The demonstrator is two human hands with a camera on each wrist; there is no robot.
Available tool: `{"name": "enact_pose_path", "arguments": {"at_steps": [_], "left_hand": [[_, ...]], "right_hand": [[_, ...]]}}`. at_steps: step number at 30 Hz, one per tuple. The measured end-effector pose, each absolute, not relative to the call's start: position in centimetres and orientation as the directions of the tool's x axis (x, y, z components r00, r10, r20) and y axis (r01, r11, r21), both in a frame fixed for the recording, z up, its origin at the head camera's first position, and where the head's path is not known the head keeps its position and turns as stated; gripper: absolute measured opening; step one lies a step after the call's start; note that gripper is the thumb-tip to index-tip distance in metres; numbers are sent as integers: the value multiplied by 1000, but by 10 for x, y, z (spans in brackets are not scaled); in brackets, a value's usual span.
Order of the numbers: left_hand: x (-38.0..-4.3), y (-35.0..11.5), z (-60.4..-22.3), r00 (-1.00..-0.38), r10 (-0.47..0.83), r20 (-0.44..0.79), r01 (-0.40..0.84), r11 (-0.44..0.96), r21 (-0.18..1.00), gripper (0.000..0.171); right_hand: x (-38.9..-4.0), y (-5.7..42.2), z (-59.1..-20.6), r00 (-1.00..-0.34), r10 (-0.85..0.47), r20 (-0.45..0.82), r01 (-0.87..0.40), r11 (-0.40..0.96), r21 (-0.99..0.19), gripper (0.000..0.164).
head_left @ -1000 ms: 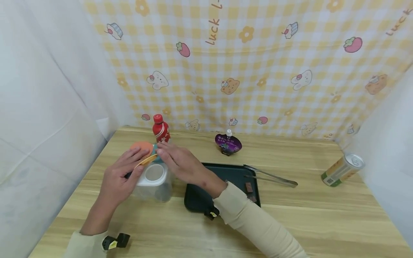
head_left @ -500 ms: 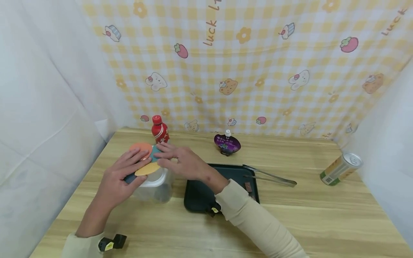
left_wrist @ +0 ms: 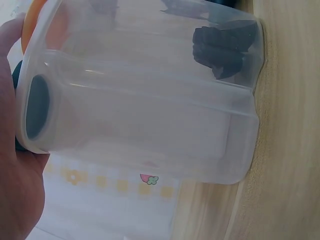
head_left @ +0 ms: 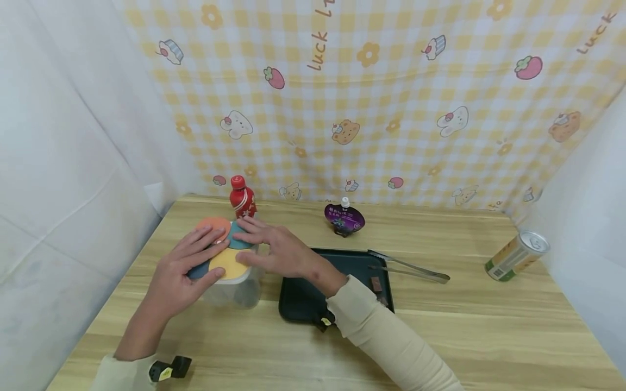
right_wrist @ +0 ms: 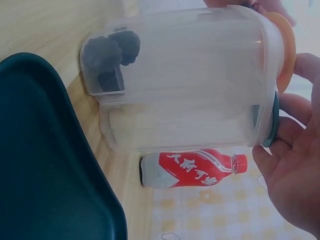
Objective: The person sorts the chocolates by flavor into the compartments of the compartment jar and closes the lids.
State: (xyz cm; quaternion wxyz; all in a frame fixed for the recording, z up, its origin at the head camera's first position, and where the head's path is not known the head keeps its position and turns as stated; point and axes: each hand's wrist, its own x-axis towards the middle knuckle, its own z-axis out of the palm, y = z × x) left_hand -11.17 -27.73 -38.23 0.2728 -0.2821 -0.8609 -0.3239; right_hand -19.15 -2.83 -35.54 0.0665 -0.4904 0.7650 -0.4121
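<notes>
A clear plastic storage box (head_left: 233,295) stands upright at the left of the table, topped by orange (head_left: 215,223), teal (head_left: 239,239), yellow (head_left: 225,262) and dark blue (head_left: 199,270) flaps. The yellow flap lies flat. My left hand (head_left: 178,274) rests on the lid's left side, fingers extended over the orange and blue flaps, thumb on the yellow one. From the right, my right hand (head_left: 279,250) touches the teal and yellow flaps with spread fingers. Dark chunks (right_wrist: 111,52) sit at the bottom of one compartment in the right wrist view.
A red-labelled bottle (head_left: 243,199) stands behind the box. Right of it are a dark tray (head_left: 303,298) with brown pieces (head_left: 376,284), metal tongs (head_left: 415,270) across the tray's edge, a purple spouted pouch (head_left: 344,218) and a can (head_left: 517,255).
The yellow flap was raised and has come down flat over its opening. The right hand's fingers have spread and moved down onto it; the left hand has stayed on the lid.
</notes>
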Motion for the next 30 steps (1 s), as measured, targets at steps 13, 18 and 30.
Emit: {"name": "enact_pose_path", "arguments": {"at_steps": [13,18,30], "left_hand": [[-112,-276,-383,-681,296,670,672,618,409,60],[-112,-274,-380,-671,296,680,688,590,423,59],[-106,-273,-373,-745,282,604,632,589,504,56]], "right_hand": [[-193,-26,-355,-491,-833,255,-661,166,-732,54],[-192,-26,-354,-499,-826,261,-656,164,-737,54],[-191,-27,-354,-518,-823,233,-624,177,-761,54]]}}
